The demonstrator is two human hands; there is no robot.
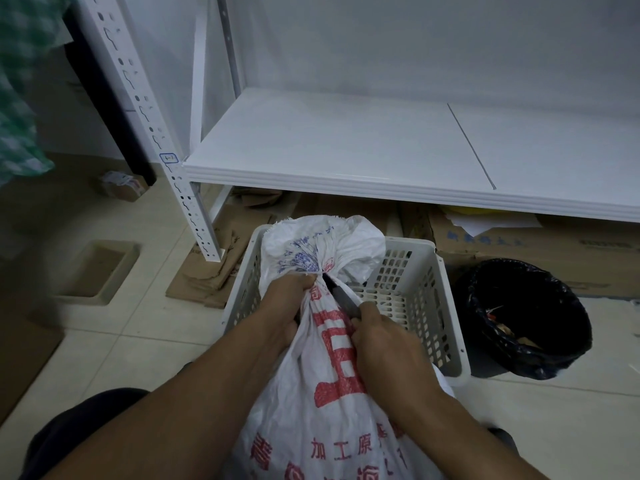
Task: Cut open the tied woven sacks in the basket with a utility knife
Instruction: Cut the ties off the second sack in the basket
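The white woven sack (332, 358) leans out of the perforated white plastic basket (422, 306) toward the person, its lower part printed with large red characters, its gathered top fanning out above the tie with blue print on it. The left hand (294, 299) is clenched around the sack's neck, just below the knot, bunching the fabric tight. The right hand (377, 337) is closed around the handle of a utility knife (341, 297) — the dark blade end points up and to the left, its tip right at the tied neck, touching or all but touching the binding; from here I cannot tell whether it has bitten in. Both forearms reach in from the bottom of the view, on either side of the sack.

The basket sits on the pale tiled floor (138, 341), its right half showing bare lattice. Just beside it on the right stands a bin lined with a black bag (526, 317), some scraps inside. Behind the basket runs a white metal shelf (346, 150) — with flattened cardboard (221, 258) and boxes lying under it. Farther left on the floor is a shallow brown tray (98, 271), well apart from the basket.
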